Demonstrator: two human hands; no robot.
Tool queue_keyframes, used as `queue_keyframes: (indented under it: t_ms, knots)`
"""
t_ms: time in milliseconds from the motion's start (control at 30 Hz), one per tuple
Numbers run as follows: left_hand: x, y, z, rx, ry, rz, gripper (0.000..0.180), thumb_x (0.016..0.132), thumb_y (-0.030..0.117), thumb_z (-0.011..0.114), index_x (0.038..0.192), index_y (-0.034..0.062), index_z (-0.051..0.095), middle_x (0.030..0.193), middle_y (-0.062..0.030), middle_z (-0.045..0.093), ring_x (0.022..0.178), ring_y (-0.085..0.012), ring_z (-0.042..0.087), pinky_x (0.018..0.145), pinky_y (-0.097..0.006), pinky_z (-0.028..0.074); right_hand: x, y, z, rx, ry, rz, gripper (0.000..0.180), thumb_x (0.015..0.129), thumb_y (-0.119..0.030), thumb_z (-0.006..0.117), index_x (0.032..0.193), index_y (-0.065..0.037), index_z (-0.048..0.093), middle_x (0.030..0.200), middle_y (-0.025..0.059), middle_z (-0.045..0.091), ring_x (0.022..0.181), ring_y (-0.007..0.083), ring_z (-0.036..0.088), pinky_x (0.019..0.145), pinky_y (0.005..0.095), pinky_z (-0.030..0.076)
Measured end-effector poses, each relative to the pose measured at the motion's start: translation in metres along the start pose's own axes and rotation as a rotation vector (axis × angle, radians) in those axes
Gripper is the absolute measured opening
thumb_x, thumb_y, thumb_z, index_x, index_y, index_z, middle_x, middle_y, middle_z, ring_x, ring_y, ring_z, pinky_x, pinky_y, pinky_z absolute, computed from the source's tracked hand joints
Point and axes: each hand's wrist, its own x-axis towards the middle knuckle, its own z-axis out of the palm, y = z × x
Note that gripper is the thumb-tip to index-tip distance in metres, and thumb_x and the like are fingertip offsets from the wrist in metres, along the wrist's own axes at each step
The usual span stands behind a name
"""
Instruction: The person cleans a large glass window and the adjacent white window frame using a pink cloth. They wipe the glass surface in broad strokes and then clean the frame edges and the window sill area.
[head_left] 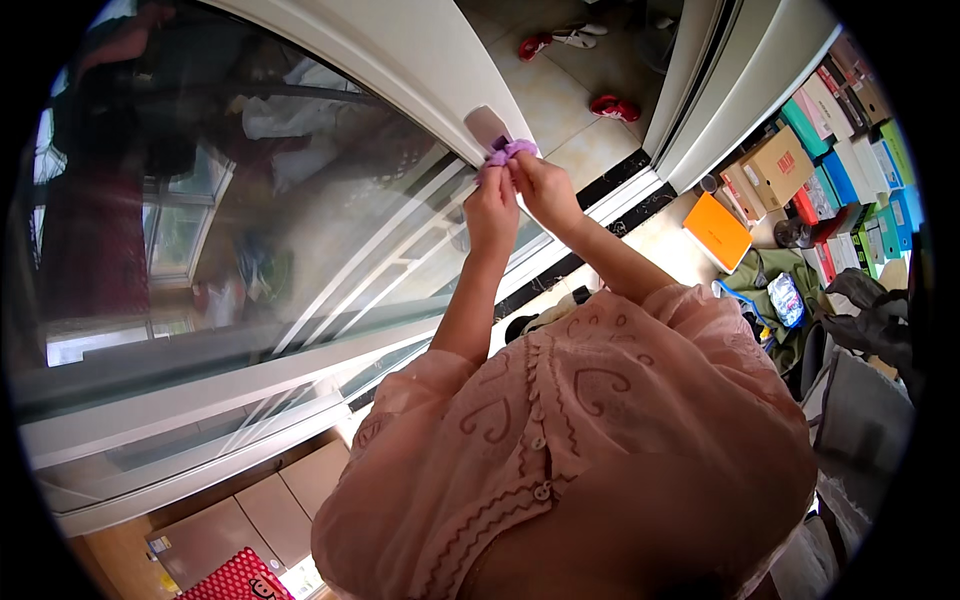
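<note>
Both my hands are raised to a white-framed sliding glass door [400, 60]. My left hand [492, 208] and my right hand [543, 186] pinch a small crumpled purple cloth [508, 151] between their fingertips. The cloth sits just below the door's grey handle plate [487, 124], touching or nearly touching it. My forearms rise from a pink embroidered blouse [580, 440] that fills the lower middle of the view.
The door's glass pane [250, 220] spans the left. An orange box [717, 231] and a green bag [775, 285] lie on the floor to the right, beside stacked coloured boxes [840, 150]. Red sandals [615, 107] lie beyond the door track. A red patterned item [232, 578] is at bottom left.
</note>
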Motion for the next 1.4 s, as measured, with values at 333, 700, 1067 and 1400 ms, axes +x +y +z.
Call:
queue_keyframes:
  t_ms: [333, 700, 1067, 1400]
  knots:
    - [0.032, 0.016, -0.06, 0.092, 0.219, 0.074, 0.006, 0.089, 0.009, 0.057, 0.091, 0.0047, 0.061, 0.068, -0.013, 0.062, 0.057, -0.0299, 0.063, 0.049, -0.035, 0.048, 0.033, -0.064, 0.014, 0.073, 0.015, -0.15, 0.013, 0.083, -0.012, 0.061, 0.079, -0.006, 0.05, 0.068, 0.013, 0.057, 0.059, 0.0344, 0.056, 0.052, 0.0402, 0.044]
    - [-0.008, -0.026, -0.019, -0.035, -0.071, -0.144, 0.01, 0.092, 0.013, 0.053, 0.089, 0.0055, 0.059, 0.07, -0.0141, 0.065, 0.064, -0.0332, 0.065, 0.052, -0.04, 0.05, -0.015, -0.001, 0.031, 0.121, -0.112, 0.104, 0.009, 0.085, -0.014, 0.059, 0.082, -0.006, 0.054, 0.073, 0.0153, 0.06, 0.065, 0.0366, 0.059, 0.056, 0.0422, 0.047]
    - [0.019, 0.007, -0.012, -0.114, -0.055, -0.06, 0.011, 0.09, 0.011, 0.057, 0.096, 0.0032, 0.061, 0.071, -0.016, 0.065, 0.063, -0.0295, 0.066, 0.055, -0.034, 0.051, 0.016, -0.019, -0.004, 0.301, 0.005, 0.271, 0.018, 0.09, -0.015, 0.056, 0.08, 0.0, 0.055, 0.068, 0.0193, 0.057, 0.058, 0.0362, 0.056, 0.053, 0.0405, 0.044]
    - [-0.031, -0.035, 0.034, -0.118, -0.159, -0.291, 0.015, 0.09, 0.017, 0.058, 0.083, 0.0044, 0.063, 0.07, -0.0209, 0.061, 0.067, -0.0385, 0.062, 0.055, -0.041, 0.048, -0.03, 0.059, 0.007, 0.146, -0.27, 0.43, 0.03, 0.092, -0.025, 0.053, 0.082, 0.002, 0.063, 0.068, 0.0172, 0.065, 0.065, 0.0289, 0.067, 0.061, 0.0359, 0.052]
